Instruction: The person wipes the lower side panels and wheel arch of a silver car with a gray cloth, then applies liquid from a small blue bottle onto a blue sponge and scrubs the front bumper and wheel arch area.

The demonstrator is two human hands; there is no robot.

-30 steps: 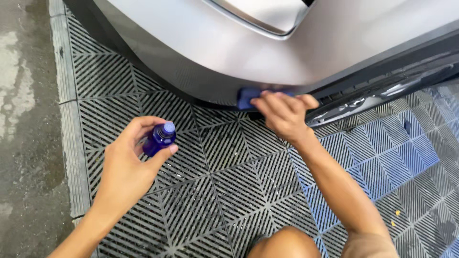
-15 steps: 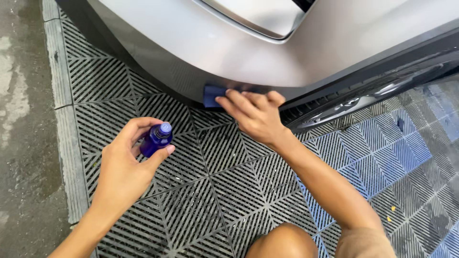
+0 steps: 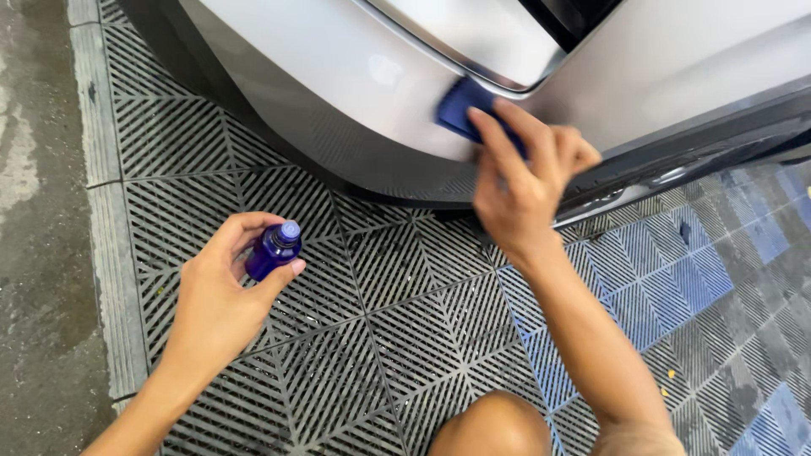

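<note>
My right hand [image 3: 525, 177] presses a dark blue applicator pad [image 3: 460, 105] flat against the silver car body panel [image 3: 355, 93], just below a curved chrome-edged seam. Fingers cover most of the pad; only its upper left corner shows. My left hand [image 3: 224, 291] hangs lower left over the floor grating, closed around a small blue bottle [image 3: 272, 249] with a pale round cap, held upright and apart from the car.
Dark ribbed plastic floor tiles [image 3: 397, 321] lie under the car, some blue ones [image 3: 667, 270] at the right. A concrete strip [image 3: 38, 211] runs along the left edge. The car's dark lower sill [image 3: 693, 165] stretches right. My knee [image 3: 494, 426] shows at the bottom.
My right hand has slid the pad up the panel from the lower edge to just under the chrome seam. The left hand and bottle have stayed about where they were.
</note>
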